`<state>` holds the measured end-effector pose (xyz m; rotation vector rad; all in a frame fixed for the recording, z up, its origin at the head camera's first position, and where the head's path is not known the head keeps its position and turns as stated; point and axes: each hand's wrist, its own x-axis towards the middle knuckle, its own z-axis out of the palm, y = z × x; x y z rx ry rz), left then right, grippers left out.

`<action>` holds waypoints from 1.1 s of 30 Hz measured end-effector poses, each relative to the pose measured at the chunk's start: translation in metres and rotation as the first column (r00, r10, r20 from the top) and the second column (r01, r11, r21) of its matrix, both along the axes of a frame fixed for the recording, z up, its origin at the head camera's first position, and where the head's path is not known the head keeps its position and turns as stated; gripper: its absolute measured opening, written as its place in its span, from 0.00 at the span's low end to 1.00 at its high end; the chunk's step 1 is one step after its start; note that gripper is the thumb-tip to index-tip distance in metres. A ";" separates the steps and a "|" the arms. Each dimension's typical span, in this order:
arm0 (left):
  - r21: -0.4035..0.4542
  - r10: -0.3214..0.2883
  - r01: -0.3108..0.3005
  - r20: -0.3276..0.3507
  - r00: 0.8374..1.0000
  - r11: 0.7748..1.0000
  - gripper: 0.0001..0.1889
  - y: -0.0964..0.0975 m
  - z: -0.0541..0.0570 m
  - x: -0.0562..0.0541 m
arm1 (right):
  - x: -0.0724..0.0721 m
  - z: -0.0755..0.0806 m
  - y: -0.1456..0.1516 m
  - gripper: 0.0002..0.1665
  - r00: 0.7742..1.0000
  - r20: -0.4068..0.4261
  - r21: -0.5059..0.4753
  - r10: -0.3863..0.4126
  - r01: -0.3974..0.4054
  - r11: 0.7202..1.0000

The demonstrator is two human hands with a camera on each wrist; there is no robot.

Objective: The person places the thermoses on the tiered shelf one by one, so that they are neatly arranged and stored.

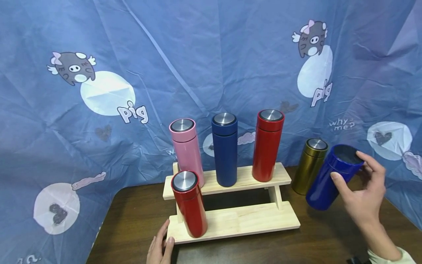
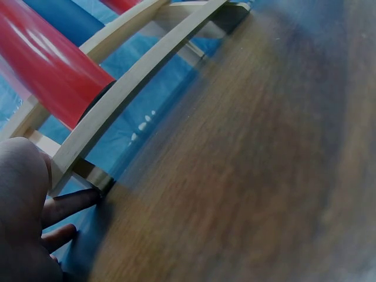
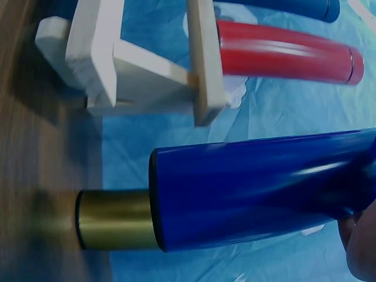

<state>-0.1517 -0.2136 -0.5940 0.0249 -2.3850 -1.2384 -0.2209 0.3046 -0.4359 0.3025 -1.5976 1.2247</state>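
Observation:
My right hand (image 1: 367,194) grips a shiny dark-blue thermos (image 1: 326,187) near its top, holding it tilted above the table. In the right wrist view, the base of this blue thermos (image 3: 235,194) overlaps a gold thermos (image 3: 114,220), which stands upright on the table. My left hand (image 1: 159,245) holds the left end of a two-tier wooden rack (image 1: 250,220), thumb at the front corner. One red thermos (image 1: 191,209) stands on the lower tier at the left. Along the upper tier stand a pink thermos (image 1: 189,154), a matte-blue thermos (image 1: 225,154) and another red thermos (image 1: 267,150).
A dark brown wooden table (image 1: 128,220) carries the rack. Behind it hangs a creased blue cloth (image 1: 197,55) printed with pigs, which also falls at both sides. A small black object (image 1: 356,260) lies at the front edge near my right sleeve (image 1: 395,256).

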 end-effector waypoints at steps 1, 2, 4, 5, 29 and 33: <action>0.000 -0.002 0.002 0.000 1.000 1.000 0.24 0.000 0.000 0.000 | 0.002 0.002 -0.003 0.44 1.000 -0.008 0.004 0.007 -0.007 1.000; -0.001 -0.003 0.003 0.000 1.000 1.000 0.24 0.000 0.000 0.000 | 0.003 0.004 -0.006 0.44 1.000 -0.015 0.007 0.016 -0.016 1.000; -0.007 0.005 -0.005 -0.001 1.000 1.000 0.24 0.000 -0.001 0.000 | 0.006 0.007 -0.012 0.43 0.999 -0.027 0.014 0.038 -0.038 0.999; -0.010 0.009 -0.009 -0.005 1.000 1.000 0.24 0.000 -0.001 0.000 | 0.007 0.007 -0.015 0.43 0.998 -0.030 0.018 0.049 -0.049 0.999; -0.014 -0.031 0.030 -0.034 0.999 0.999 0.23 -0.001 0.001 0.000 | 0.019 0.000 -0.079 0.46 0.967 0.022 0.114 0.253 -0.254 0.961; -0.016 -0.025 0.025 -0.032 0.999 1.000 0.23 0.000 0.001 0.000 | 0.019 -0.003 -0.091 0.47 0.957 0.034 0.120 0.287 -0.289 0.950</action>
